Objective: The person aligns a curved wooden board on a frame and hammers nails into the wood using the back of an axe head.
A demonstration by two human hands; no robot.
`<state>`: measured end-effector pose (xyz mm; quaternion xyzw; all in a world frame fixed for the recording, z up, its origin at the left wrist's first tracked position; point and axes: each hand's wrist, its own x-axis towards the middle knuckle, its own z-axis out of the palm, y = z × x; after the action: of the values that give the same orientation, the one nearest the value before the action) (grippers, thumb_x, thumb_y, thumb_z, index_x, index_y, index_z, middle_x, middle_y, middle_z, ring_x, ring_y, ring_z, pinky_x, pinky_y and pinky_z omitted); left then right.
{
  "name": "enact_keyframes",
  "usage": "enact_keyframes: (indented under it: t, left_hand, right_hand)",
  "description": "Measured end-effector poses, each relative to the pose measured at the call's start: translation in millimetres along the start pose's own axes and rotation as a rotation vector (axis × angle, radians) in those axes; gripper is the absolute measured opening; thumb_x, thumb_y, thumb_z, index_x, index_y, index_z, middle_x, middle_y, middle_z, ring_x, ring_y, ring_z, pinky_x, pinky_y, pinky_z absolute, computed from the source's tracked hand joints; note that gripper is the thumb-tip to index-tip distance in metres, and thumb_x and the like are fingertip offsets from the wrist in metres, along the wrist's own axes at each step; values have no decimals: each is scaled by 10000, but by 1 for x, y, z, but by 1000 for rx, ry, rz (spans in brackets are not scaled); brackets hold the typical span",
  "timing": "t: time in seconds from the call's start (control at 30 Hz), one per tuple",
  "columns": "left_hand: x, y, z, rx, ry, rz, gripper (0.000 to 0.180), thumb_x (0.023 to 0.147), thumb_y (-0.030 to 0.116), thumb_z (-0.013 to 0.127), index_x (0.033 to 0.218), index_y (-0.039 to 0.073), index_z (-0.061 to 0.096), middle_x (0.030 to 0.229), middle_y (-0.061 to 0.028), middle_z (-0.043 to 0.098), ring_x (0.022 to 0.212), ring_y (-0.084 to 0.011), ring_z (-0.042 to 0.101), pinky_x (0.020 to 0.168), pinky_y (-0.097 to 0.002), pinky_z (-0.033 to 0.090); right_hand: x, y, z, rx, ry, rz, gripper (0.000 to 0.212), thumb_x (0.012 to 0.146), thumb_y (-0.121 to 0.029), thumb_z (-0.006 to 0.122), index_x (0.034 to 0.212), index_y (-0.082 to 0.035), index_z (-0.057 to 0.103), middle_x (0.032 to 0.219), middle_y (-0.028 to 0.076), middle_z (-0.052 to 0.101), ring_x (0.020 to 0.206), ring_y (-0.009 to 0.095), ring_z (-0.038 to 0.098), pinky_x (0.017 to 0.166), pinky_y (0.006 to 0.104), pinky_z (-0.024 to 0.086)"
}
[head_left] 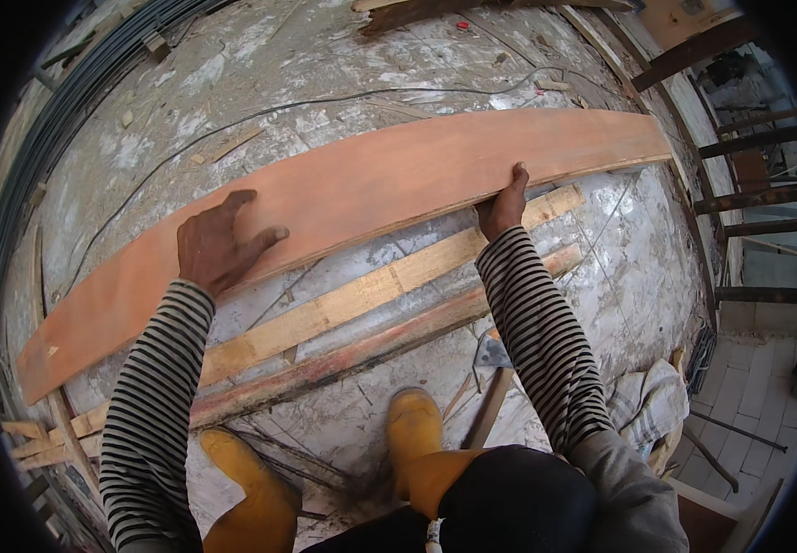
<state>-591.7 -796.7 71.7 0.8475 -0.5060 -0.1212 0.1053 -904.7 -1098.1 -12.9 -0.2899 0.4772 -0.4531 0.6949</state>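
A long reddish-brown plywood board [389, 180] stretches across in front of me, rising from the lower left to the upper right. My right hand [506, 203] grips its near edge, thumb on top and the other fingers hidden underneath. Over the board's left part is my left hand [223, 241], its thumb and forefinger spread apart; whether the palm presses on the surface I cannot tell. Nearer to me, a pale timber strip [362, 300] and a reddish, worn timber [343, 355] lie roughly parallel to the board.
A black cable [325, 100] snakes over the dusty floor beyond the board. Bundled dark rods [58, 101] line the left side. By my yellow boots [414, 426] lies a tool with a wooden handle [491, 405]. A crumpled cloth [647, 401] and dark bars [758, 198] are at right.
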Motion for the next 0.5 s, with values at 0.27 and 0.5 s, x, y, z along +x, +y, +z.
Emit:
enact_keyframes:
  t: [0.27,0.5]
  left_hand:
    - [57,-19,-2,127,8,-242,901,760,884,586,909,24,811,856,-177,759,835,-326,739,799,-462,572]
    - [57,-19,13,1,116,-336,848,774,855,606,966,57,818,812,-153,760,835,-310,743,807,-442,577]
  right_hand:
    - [-16,-15,-1,-210,39,16,760,1025,-662,350,1526,-90,367,1503,151,460,1396,299,442,1134,512,388]
    - [3,-13,-1,120,-38,-132,1022,876,-900,186,1614,-199,281,1669,109,263,1516,386,271,1214,614,243]
